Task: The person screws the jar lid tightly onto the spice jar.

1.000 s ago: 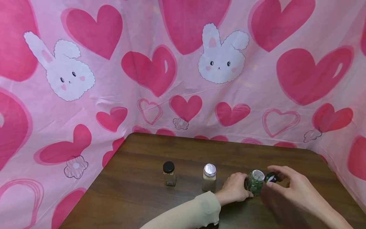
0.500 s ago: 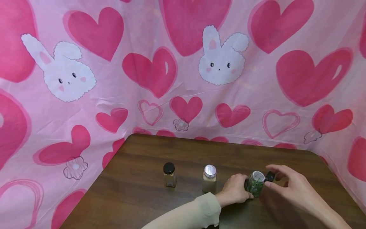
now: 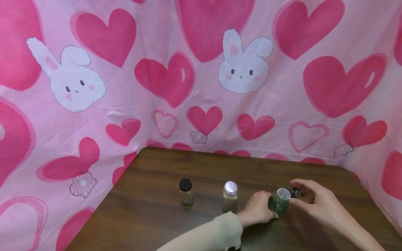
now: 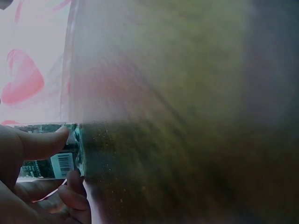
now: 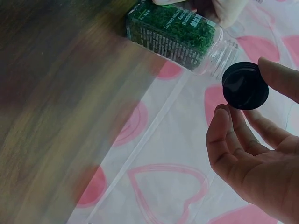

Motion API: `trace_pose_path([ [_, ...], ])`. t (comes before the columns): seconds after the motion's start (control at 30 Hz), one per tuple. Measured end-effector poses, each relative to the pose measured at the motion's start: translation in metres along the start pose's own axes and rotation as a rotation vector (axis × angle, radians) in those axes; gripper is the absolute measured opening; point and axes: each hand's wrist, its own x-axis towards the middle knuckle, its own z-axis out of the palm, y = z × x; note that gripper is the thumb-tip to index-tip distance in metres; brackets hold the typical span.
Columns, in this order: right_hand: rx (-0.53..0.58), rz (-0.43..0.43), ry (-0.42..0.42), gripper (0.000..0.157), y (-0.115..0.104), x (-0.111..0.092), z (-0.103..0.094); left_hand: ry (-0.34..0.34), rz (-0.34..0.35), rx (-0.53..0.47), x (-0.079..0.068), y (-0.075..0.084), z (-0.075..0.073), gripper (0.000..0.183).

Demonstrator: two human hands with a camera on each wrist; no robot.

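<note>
My left hand point(image 3: 258, 206) grips a clear jar of chopped green herbs point(image 3: 280, 205) at the table's right side. The jar's pale, round mouth faces up, with no lid on it. In the right wrist view, white print covers the jar's side and its threaded neck is bare. Right beside that neck, my right hand point(image 3: 320, 200) pinches a round black lid point(image 5: 245, 86) between thumb and fingers. A barcode label point(image 4: 63, 164) shows under my left fingers in the left wrist view; much of that view is blurred.
Left of my hands stand a silver-topped jar of beige powder point(image 3: 230, 197) and a smaller black-lidded jar point(image 3: 186, 192). My left sleeve point(image 3: 213, 232) crosses the front of the brown wooden table point(image 3: 150, 216). A pink heart-and-rabbit cloth point(image 3: 201, 94) hangs behind it.
The right hand has turned the black lid on edge and brought it slightly left, nearer the herb jar's mouth. The left hand keeps its grip on the jar in about the same place.
</note>
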Motion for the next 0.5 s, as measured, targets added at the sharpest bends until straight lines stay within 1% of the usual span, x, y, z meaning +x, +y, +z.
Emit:
trace_pose_path([
  [0.27, 0.006, 0.0, -0.013, 0.052, -0.0026, 0.0048, -0.0002, -0.016, -0.007, -0.022, 0.0019, -0.0011, 0.0004, 0.047],
  [0.5, 0.017, -0.035, 0.008, 0.053, -0.0041, 0.0076, 0.0026, -0.024, -0.003, -0.015, 0.0021, -0.0014, 0.0019, 0.047],
])
